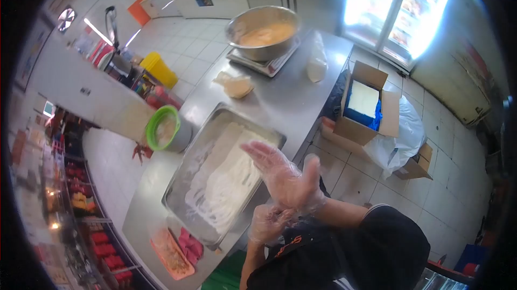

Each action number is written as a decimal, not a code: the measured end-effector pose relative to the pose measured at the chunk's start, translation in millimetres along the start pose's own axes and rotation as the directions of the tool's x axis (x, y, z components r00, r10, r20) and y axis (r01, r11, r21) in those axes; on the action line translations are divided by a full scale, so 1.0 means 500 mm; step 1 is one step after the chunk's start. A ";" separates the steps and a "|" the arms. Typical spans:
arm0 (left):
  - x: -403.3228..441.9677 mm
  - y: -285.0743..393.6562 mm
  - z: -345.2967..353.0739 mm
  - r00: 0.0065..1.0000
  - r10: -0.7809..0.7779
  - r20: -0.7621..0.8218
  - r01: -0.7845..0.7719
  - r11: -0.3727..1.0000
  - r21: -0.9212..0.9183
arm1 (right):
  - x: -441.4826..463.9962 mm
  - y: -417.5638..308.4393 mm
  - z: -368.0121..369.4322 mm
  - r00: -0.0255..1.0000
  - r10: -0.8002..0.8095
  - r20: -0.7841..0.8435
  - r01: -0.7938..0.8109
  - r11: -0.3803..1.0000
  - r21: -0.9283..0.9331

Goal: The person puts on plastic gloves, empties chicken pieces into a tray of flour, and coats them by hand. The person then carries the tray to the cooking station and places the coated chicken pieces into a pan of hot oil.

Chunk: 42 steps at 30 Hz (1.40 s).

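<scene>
Both of my hands wear clear plastic gloves. My right hand (pixel 285 177) is raised over the near edge of a metal tray (pixel 172 190), its fingers stretched out and thumb apart, holding nothing. Just below it, my left hand (pixel 267 222) is closed at the right wrist, pinching the cuff of the plastic glove (pixel 318 201). White flour (pixel 223 182) is spread across the tray, with streaks through it.
A steel bowl (pixel 264 50) of orange mixture rests on a scale (pixel 272 67). Around the tray are a green-rimmed bucket (pixel 180 135), a crumpled bag (pixel 237 86), a white bag (pixel 317 64), an orange tray (pixel 171 255) and a pink cloth (pixel 190 245). An open cardboard box (pixel 388 112) stands right.
</scene>
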State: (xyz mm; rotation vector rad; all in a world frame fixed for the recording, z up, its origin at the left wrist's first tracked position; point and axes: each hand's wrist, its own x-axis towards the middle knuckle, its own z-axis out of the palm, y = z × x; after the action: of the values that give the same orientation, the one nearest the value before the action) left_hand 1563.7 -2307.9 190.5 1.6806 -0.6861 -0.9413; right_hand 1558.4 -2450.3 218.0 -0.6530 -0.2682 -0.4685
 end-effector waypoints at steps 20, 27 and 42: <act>1.471 0.022 0.171 0.687 0.726 0.000 -0.334 0.316 0.888 | 0.056 -0.535 -0.604 0.421 -0.244 -0.874 -0.318 0.863 -0.394; 1.223 0.215 0.174 0.892 0.388 -0.231 -0.237 0.838 0.492 | 0.091 -0.372 -0.858 0.412 -0.080 -0.908 -0.420 0.867 -0.267; 0.332 0.257 -0.390 0.802 0.231 -0.552 0.013 0.915 0.402 | 0.267 -0.075 -0.565 0.918 0.323 -0.228 -0.393 0.683 -0.616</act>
State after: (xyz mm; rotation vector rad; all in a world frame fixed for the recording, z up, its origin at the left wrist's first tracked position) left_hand 1817.7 -2381.3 300.3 2.1162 -0.5497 -0.1494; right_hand 1681.3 -2700.6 72.3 -1.3426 0.1465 -0.1971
